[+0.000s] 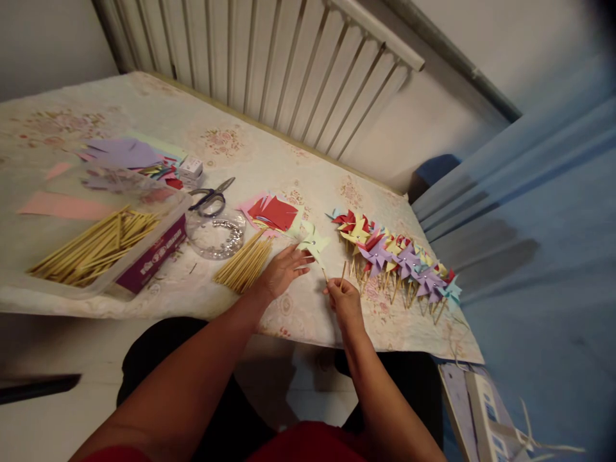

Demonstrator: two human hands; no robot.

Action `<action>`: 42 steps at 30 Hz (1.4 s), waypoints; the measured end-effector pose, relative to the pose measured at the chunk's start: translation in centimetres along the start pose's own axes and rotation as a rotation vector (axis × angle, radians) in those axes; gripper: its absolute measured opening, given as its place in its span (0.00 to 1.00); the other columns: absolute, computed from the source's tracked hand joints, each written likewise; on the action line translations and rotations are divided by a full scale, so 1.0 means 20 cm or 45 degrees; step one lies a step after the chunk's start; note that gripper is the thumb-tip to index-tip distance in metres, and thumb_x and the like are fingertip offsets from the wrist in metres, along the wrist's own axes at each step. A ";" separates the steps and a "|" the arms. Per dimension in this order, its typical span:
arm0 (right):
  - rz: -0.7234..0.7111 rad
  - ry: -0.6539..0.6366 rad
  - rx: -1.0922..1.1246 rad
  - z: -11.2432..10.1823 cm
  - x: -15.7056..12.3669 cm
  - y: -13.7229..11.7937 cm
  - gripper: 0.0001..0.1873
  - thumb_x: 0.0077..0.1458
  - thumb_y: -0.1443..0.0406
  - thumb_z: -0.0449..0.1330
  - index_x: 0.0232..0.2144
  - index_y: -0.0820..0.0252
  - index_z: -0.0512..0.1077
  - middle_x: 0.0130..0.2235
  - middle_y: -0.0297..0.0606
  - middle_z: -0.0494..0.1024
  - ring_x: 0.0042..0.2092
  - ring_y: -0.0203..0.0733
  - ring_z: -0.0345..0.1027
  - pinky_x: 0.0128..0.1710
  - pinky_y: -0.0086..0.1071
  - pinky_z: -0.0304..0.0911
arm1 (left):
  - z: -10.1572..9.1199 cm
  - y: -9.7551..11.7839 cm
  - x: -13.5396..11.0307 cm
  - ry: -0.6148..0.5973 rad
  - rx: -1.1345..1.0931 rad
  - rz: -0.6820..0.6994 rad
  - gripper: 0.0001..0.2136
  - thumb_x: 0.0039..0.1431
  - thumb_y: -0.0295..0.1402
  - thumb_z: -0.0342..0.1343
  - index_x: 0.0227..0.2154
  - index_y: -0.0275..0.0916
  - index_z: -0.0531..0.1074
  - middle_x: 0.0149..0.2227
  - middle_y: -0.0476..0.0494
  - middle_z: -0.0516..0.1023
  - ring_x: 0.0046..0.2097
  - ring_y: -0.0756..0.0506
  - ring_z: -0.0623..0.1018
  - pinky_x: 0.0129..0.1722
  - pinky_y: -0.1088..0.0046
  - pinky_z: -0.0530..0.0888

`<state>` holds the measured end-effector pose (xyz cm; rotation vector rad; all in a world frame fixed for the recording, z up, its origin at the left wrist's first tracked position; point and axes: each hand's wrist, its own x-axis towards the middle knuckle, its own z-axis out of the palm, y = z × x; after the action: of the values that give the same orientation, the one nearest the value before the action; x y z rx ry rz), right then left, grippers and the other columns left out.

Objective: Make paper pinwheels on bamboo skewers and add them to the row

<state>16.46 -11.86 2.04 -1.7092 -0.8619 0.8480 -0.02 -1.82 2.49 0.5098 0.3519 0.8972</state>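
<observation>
A pale green paper pinwheel (314, 242) on a thin stick is held up over the table. My right hand (345, 300) pinches the lower part of its stick, and another bare stick end (343, 273) pokes up by the same fingers. Just below the paper blades, my left hand (285, 269) is open with its fingers spread; whether they touch the blades I cannot tell. Left of that hand lies a bundle of wooden sticks (244, 263). A stack of cut paper squares (274, 213), red on top, is behind it. Several finished pinwheels (380, 255) lie in rows on the right.
Scissors (212, 197) lie behind a round clear dish (216, 237) of small shiny pins. On the left, a clear plastic box (163, 247) holds more sticks. Coloured paper (122, 154) and a small white box (191, 167) stand farther back. A blue curtain (539, 256) hangs at right.
</observation>
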 end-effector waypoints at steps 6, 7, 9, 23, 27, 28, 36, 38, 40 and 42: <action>-0.002 -0.105 -0.060 -0.02 0.01 -0.02 0.14 0.46 0.53 0.64 0.24 0.58 0.71 0.16 0.26 0.64 0.17 0.30 0.47 0.18 0.28 0.43 | 0.00 0.03 0.01 -0.001 0.013 0.008 0.20 0.49 0.34 0.67 0.46 0.38 0.72 0.44 0.40 0.79 0.44 0.44 0.79 0.45 0.66 0.72; -0.003 -0.122 -0.072 -0.02 0.01 -0.02 0.14 0.46 0.54 0.64 0.24 0.58 0.71 0.16 0.26 0.65 0.17 0.30 0.47 0.18 0.28 0.43 | 0.00 0.03 0.01 -0.009 0.039 0.007 0.20 0.48 0.33 0.67 0.45 0.37 0.72 0.43 0.40 0.79 0.45 0.43 0.79 0.46 0.65 0.73; 0.003 -0.139 -0.085 -0.03 0.00 -0.03 0.13 0.45 0.54 0.64 0.24 0.58 0.72 0.17 0.27 0.66 0.17 0.30 0.48 0.18 0.28 0.43 | -0.01 0.03 0.01 -0.013 0.098 0.010 0.20 0.47 0.31 0.68 0.44 0.36 0.72 0.43 0.40 0.79 0.46 0.43 0.79 0.47 0.64 0.73; 0.140 -0.191 0.153 -0.06 0.01 -0.02 0.15 0.43 0.55 0.65 0.25 0.59 0.68 0.18 0.26 0.68 0.15 0.25 0.43 0.15 0.26 0.38 | -0.01 0.04 0.00 -0.052 0.176 -0.043 0.21 0.47 0.27 0.67 0.45 0.36 0.70 0.44 0.40 0.78 0.43 0.44 0.80 0.47 0.63 0.78; 0.154 -0.187 0.176 -0.06 0.01 -0.03 0.15 0.42 0.55 0.65 0.26 0.59 0.69 0.20 0.27 0.70 0.15 0.24 0.42 0.14 0.25 0.38 | -0.02 0.03 0.01 -0.049 0.247 -0.020 0.20 0.47 0.28 0.68 0.44 0.36 0.71 0.42 0.42 0.78 0.42 0.45 0.80 0.46 0.64 0.78; 0.157 -0.190 0.177 -0.05 0.01 -0.03 0.15 0.42 0.55 0.65 0.26 0.59 0.69 0.19 0.26 0.69 0.15 0.25 0.42 0.14 0.25 0.38 | -0.02 0.03 0.00 -0.041 0.269 -0.011 0.20 0.46 0.28 0.68 0.43 0.36 0.71 0.42 0.42 0.78 0.42 0.45 0.79 0.46 0.64 0.78; 0.155 -0.193 0.147 -0.06 0.00 -0.03 0.15 0.43 0.54 0.64 0.25 0.58 0.68 0.16 0.23 0.62 0.15 0.26 0.41 0.15 0.25 0.37 | 0.00 0.03 0.01 0.019 0.424 0.008 0.21 0.43 0.29 0.68 0.42 0.36 0.71 0.40 0.44 0.77 0.39 0.46 0.78 0.39 0.67 0.78; 0.153 -0.185 0.143 -0.06 0.00 -0.04 0.16 0.43 0.54 0.65 0.26 0.58 0.68 0.17 0.25 0.66 0.16 0.26 0.42 0.15 0.26 0.38 | 0.00 0.02 0.01 0.027 0.440 0.017 0.21 0.43 0.30 0.69 0.42 0.36 0.71 0.39 0.43 0.77 0.39 0.46 0.78 0.38 0.67 0.78; 0.152 -0.180 0.143 -0.06 0.00 -0.05 0.16 0.42 0.54 0.65 0.27 0.59 0.68 0.19 0.26 0.69 0.16 0.26 0.42 0.15 0.26 0.38 | 0.00 0.02 0.01 0.023 0.457 0.025 0.21 0.44 0.31 0.69 0.43 0.36 0.71 0.39 0.43 0.76 0.40 0.45 0.79 0.38 0.67 0.78; 0.151 -0.187 0.145 -0.06 -0.01 -0.06 0.15 0.42 0.55 0.65 0.28 0.59 0.69 0.20 0.26 0.70 0.16 0.26 0.43 0.15 0.26 0.38 | 0.01 0.03 0.00 0.017 0.471 0.034 0.21 0.44 0.32 0.69 0.42 0.35 0.70 0.39 0.42 0.76 0.40 0.44 0.79 0.38 0.67 0.78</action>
<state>17.18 -12.27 3.42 -1.6257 -0.7993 1.0930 -0.22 -1.52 2.94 0.8501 0.5286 0.8651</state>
